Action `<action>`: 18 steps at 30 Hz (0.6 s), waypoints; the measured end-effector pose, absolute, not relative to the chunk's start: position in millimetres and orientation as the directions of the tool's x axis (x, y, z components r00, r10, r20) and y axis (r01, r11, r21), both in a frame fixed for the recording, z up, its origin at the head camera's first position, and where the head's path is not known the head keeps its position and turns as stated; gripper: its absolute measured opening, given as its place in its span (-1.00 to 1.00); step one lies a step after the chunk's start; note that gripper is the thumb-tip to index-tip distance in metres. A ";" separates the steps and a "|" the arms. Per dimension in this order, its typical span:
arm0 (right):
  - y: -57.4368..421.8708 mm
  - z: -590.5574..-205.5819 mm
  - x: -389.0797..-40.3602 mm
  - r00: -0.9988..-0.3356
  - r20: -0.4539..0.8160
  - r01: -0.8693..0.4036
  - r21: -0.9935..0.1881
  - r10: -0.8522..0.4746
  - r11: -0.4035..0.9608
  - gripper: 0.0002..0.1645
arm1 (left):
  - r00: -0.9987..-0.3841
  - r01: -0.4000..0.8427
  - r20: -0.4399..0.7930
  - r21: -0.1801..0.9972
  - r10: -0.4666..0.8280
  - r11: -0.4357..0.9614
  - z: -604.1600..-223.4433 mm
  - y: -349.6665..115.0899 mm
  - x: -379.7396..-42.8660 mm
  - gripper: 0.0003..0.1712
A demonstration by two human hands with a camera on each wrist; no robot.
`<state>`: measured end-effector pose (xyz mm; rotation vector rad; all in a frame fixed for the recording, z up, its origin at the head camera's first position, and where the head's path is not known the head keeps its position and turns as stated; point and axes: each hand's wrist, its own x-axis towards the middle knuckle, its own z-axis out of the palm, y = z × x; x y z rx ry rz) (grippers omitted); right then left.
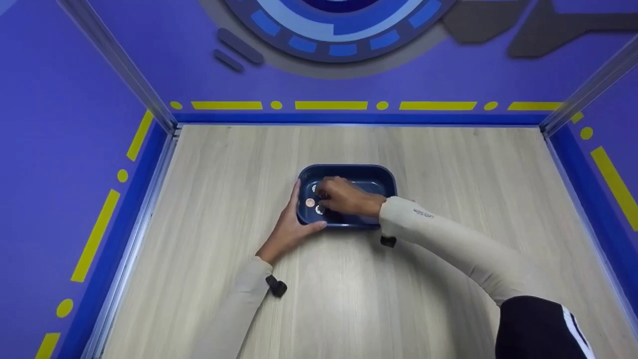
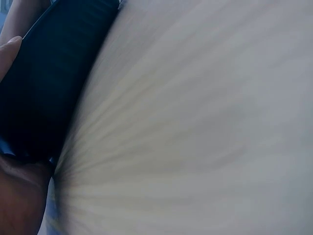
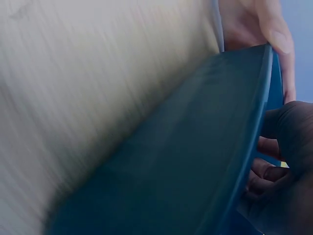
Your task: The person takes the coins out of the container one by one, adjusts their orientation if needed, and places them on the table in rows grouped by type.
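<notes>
A dark blue rectangular tray (image 1: 349, 225) with rounded corners stands on the table. My left hand (image 1: 291, 224) grips its left end, thumb along the front rim and fingers against the left side. Inside, toward that end, lie a copper-coloured coin (image 1: 310, 203) and two silvery ones, a front coin (image 1: 319, 210) and a back coin (image 1: 314, 188). My right hand (image 1: 344, 196) reaches into the tray from the right, fingers bent down beside the coins. Its fingertips are mostly hidden, and I cannot tell whether they hold a coin. In the right wrist view, the tray's outer wall (image 3: 171, 147) covers part of this hand.
The tray stands on a light wood-grain table (image 1: 224, 174). Blue panels enclose it, with a back wall (image 1: 319, 89), a left wall (image 1: 60, 149) and a right wall (image 1: 613, 129). My right forearm sleeve (image 1: 448, 239) crosses over the table's right side.
</notes>
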<state>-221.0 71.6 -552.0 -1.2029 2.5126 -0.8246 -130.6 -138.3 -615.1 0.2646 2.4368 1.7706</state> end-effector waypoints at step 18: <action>41.7 -561.7 -222.5 -0.623 0.016 -0.666 -0.535 -0.782 0.520 -0.91 | -0.976 0.095 0.033 0.952 0.213 0.290 -614.6 -139.1 -131.0 0.49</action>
